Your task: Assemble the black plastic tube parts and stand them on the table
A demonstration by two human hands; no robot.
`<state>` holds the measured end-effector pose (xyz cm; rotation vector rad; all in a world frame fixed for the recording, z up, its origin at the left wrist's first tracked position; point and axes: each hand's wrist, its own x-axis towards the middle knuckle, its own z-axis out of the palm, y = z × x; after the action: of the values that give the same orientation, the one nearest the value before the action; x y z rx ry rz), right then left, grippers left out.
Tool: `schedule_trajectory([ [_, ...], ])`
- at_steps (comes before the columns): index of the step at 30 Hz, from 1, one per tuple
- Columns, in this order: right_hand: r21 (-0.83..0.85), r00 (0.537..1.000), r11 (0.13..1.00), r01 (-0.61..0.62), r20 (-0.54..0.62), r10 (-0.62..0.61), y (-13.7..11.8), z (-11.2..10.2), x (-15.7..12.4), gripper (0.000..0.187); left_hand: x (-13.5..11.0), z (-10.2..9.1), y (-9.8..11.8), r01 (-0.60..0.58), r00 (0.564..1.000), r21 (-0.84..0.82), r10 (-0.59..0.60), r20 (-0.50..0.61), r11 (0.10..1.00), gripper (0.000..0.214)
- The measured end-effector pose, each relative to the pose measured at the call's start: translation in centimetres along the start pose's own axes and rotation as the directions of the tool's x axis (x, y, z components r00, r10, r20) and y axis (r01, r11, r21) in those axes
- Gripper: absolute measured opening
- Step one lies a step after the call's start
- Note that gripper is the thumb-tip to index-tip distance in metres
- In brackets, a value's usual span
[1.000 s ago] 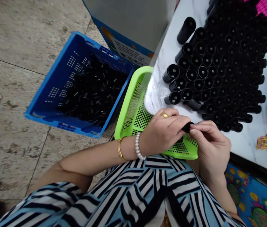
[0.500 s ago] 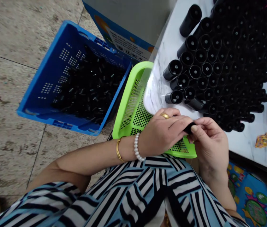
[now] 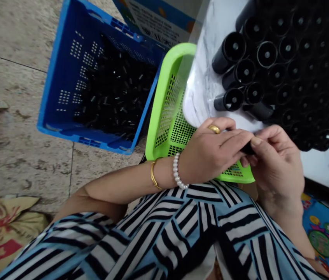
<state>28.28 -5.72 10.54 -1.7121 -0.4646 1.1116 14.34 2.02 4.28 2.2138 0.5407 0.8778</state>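
My left hand [image 3: 215,153], with a gold ring, is closed around a small black tube [image 3: 248,148] that shows only in part between my hands. The fingers of my right hand [image 3: 278,163] pinch the tube's other end. Both hands are over the front part of a green plastic basket [image 3: 156,128]. Just beyond them, a large group of black cylinders [image 3: 266,54] stands packed on a white marbled table [image 3: 201,85], open ends up. One black cylinder [image 3: 259,111] lies tilted near my fingers.
At the left, a blue crate [image 3: 54,74] holds many small black pieces [image 3: 114,97]. A printed carton [image 3: 158,21] stands behind it. On the floor at lower left lies a tan sack [image 3: 15,233]. Blue printed packaging [image 3: 323,233] sits below the table at right.
The view has moved closer and shifted, so the table and cylinders look larger. Both hands keep their hold on the black tube, with little visible change in grip.
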Motion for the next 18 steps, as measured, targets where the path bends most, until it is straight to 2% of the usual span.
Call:
schedule_trajectory([
  [6, -0.004, 0.994, 0.997, 0.078, 0.079, -0.077, 1.8, -0.6, 0.3, 0.022, -0.3, 0.3, 0.1, 0.029, 1.0, 0.018, -0.029, -0.006, 0.999, 0.027],
  [11, 0.036, 0.976, 0.976, 0.214, 0.038, -0.215, 3.2, -1.0, 0.0, 0.021, -0.1, 0.3, -0.2, -0.019, 0.999, 0.02, 0.02, -0.026, 1.0, 0.032],
  [18, 0.033, 0.976, 0.978, 0.206, 0.062, -0.208, 3.0, -1.1, 0.0, 0.021, -0.1, 0.0, 0.3, 0.008, 1.0, 0.059, -0.008, 0.008, 0.998, 0.033],
])
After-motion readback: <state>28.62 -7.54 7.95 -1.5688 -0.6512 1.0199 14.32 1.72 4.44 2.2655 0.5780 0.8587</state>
